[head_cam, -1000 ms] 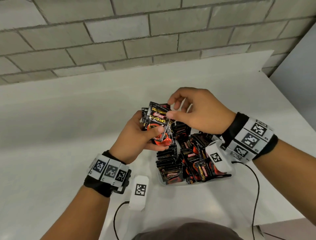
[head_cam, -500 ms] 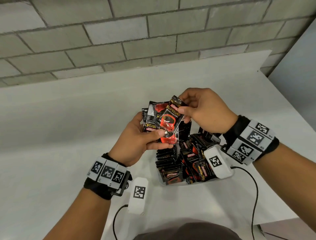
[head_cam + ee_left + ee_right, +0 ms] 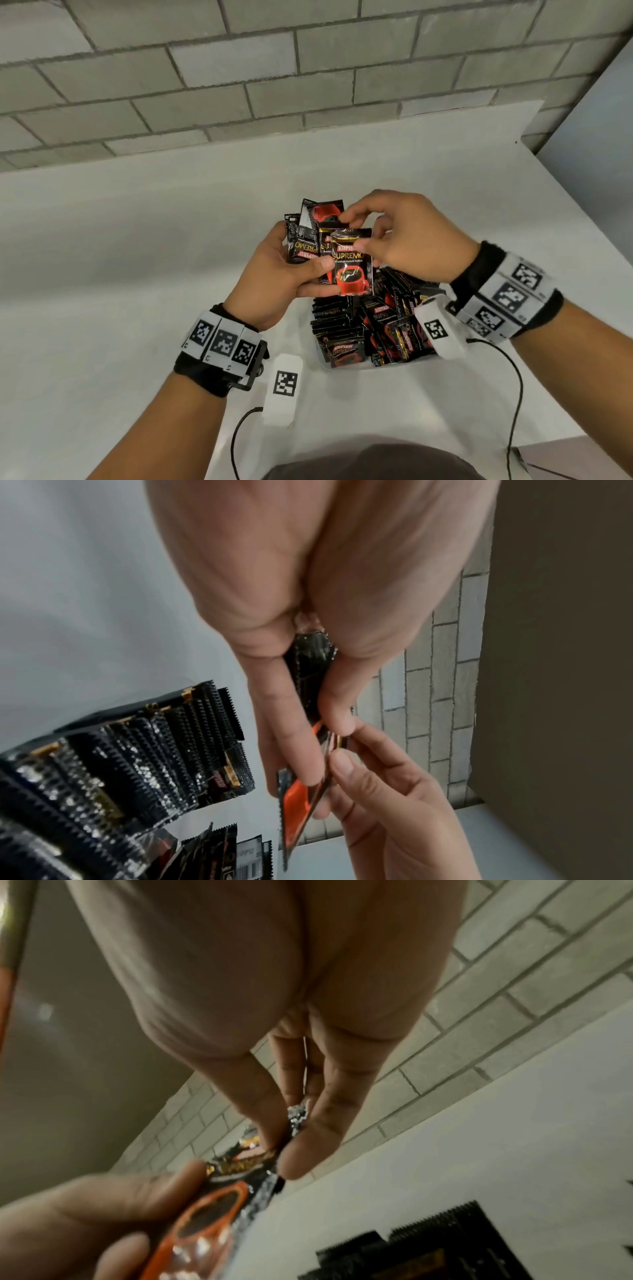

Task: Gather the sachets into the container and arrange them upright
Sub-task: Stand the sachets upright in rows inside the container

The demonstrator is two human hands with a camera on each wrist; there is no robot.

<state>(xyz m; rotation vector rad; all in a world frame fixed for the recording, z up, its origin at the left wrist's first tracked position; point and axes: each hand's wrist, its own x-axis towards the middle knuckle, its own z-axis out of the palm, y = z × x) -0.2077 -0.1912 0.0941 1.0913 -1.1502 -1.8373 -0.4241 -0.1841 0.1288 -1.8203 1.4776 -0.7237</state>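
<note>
My left hand [image 3: 291, 274] grips a stack of black and red coffee sachets [image 3: 308, 236] above the table, thumb across the front. My right hand [image 3: 383, 236] pinches the front sachet [image 3: 352, 263] of that stack by its top edge; it faces me upright, red cup at the bottom. Below them the container [image 3: 342, 366] is packed with sachets [image 3: 383, 325], a row on its left side standing on edge. In the left wrist view the stack [image 3: 308, 669] sits between my thumb and fingers. In the right wrist view my fingers pinch the sachet [image 3: 298, 1118].
A white table [image 3: 137, 274] runs to a grey block wall [image 3: 239, 68]. White tagged camera units hang under each wrist [image 3: 284, 387], with black cables [image 3: 513, 394] trailing toward the table's near edge. The table's right edge [image 3: 582, 222] lies just beyond my right forearm.
My right hand has turned the front sachet from tilted to upright and laid it squarely against the stack in my left hand. Both hands have stayed above the container.
</note>
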